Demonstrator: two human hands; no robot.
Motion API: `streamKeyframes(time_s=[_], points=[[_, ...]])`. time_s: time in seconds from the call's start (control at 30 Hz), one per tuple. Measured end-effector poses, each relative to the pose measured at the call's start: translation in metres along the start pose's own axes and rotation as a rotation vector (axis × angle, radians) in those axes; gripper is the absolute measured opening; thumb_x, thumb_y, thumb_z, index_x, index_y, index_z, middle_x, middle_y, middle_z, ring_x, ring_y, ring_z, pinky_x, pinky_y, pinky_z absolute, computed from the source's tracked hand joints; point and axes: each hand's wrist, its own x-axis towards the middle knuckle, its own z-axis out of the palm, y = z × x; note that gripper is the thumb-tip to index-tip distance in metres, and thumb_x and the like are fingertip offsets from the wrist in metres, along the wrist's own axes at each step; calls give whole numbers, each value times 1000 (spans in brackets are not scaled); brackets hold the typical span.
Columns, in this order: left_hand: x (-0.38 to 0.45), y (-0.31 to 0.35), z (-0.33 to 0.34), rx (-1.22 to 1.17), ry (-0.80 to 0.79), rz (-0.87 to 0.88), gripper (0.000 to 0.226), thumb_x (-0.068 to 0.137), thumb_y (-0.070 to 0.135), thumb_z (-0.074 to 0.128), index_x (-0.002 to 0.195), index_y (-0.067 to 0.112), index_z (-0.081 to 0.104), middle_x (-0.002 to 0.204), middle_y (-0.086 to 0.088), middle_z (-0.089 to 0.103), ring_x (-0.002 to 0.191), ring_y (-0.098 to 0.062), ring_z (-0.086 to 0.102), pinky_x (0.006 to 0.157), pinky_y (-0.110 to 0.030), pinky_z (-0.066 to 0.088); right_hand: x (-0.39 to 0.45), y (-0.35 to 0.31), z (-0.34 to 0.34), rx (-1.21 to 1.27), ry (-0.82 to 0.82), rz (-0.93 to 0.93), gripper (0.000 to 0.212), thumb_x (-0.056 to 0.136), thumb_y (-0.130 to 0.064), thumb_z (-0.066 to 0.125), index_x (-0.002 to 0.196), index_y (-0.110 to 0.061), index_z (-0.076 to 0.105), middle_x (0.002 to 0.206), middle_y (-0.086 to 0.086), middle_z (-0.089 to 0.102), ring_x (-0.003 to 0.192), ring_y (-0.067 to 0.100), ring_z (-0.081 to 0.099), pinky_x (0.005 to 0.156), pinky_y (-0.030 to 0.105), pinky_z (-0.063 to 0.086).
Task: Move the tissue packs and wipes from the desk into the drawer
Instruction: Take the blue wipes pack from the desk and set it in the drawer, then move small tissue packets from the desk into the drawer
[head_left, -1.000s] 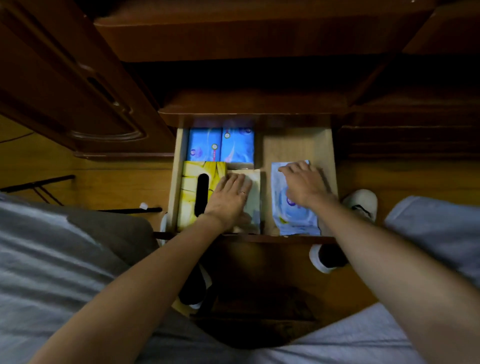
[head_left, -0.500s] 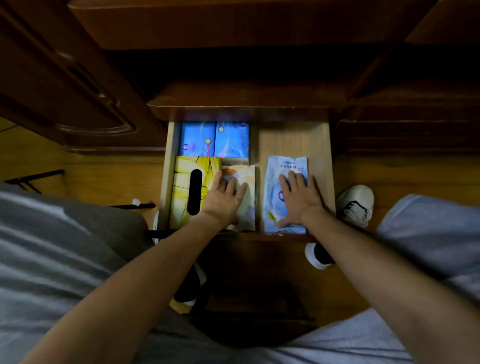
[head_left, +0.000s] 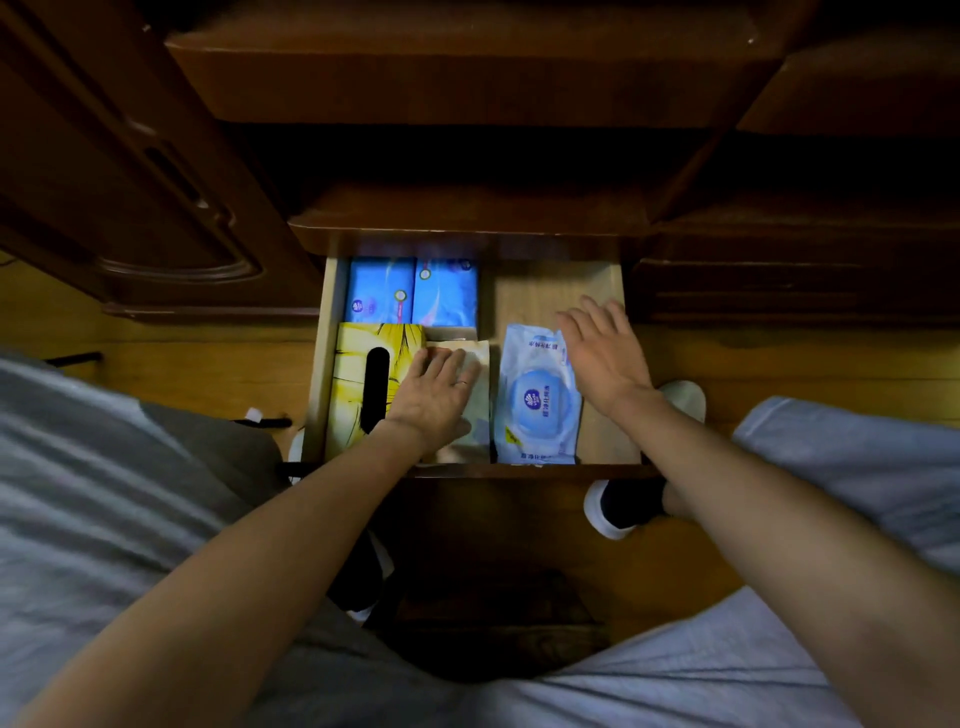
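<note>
The open wooden drawer (head_left: 550, 291) holds two blue tissue packs (head_left: 413, 291) at the back left. A yellow tissue box (head_left: 358, 384) with a black slot lies at the front left, a pale pack (head_left: 475, 395) beside it. A white-and-blue wipes pack (head_left: 537, 400) lies flat at the front right. My left hand (head_left: 434, 397) rests flat on the pale pack, fingers together. My right hand (head_left: 602, 353) hovers with fingers spread over the wipes pack's right edge, holding nothing.
The dark desk edge (head_left: 467, 218) overhangs the drawer's back. A dark cabinet door (head_left: 156, 208) stands open at left. My feet in white shoes (head_left: 680, 400) stand on the wooden floor under the drawer. Bare drawer bottom shows at the back right.
My right hand has lifted off the wipes pack and shifted right and back. The wipes pack now lies uncovered. My left hand stays on the pale pack.
</note>
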Motion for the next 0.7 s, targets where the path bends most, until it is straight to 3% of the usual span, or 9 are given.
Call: streamKeyframes(time_s=[0.13, 0.27, 0.4, 0.47, 0.53, 0.63, 0.7], points=[[-17, -5, -37, -158, 129, -13, 60, 97, 44, 50, 151, 21, 39, 162, -8, 26, 147, -29, 29, 119, -44, 23, -18, 10, -19, 119, -107, 12, 69, 95, -20, 57, 157, -21, 27, 162, 6, 30, 154, 27, 14, 123, 41, 15], [-42, -22, -109, -302, 363, -96, 45, 96, 37, 53, 140, 27, 52, 148, 0, 45, 114, -32, 62, 87, -41, 52, -33, 22, -78, 360, -28, 79, 55, 96, -20, 57, 149, -30, 43, 151, 0, 48, 140, 22, 43, 110, 42, 37], [-81, -43, -204, -282, 891, -132, 32, 92, 28, 54, 122, 23, 64, 115, -1, 65, 98, -27, 68, 68, -39, 55, -50, 36, -179, 399, 449, 156, 29, 98, -27, 52, 123, -35, 64, 122, -9, 69, 109, 16, 66, 84, 35, 55], [-98, -53, -252, -233, 1159, -120, 28, 90, 25, 54, 115, 19, 67, 107, -1, 67, 98, -25, 65, 68, -37, 52, -61, 46, -233, 400, 745, 154, 25, 97, -25, 50, 112, -31, 69, 109, -10, 72, 103, 16, 66, 73, 34, 57], [-110, -63, -298, -153, 1329, -112, 25, 89, 22, 54, 109, 16, 68, 102, -3, 67, 97, -27, 61, 72, -39, 50, -70, 57, -283, 390, 1011, 117, 22, 96, -21, 50, 106, -25, 69, 100, -9, 71, 98, 15, 63, 64, 30, 54], [-114, -80, -356, -74, 1369, -168, 25, 89, 22, 53, 108, 11, 65, 105, -8, 64, 100, -32, 55, 76, -40, 46, -72, 76, -347, 284, 1239, 136, 21, 90, -18, 51, 105, -21, 66, 103, -4, 66, 100, 19, 58, 72, 28, 47], [-108, -91, -381, -93, 1228, -226, 32, 90, 27, 52, 116, 11, 62, 114, -11, 61, 109, -34, 51, 82, -42, 43, -65, 88, -374, 271, 1166, 195, 28, 93, -23, 50, 117, -21, 64, 118, -1, 64, 112, 23, 55, 90, 34, 46]])
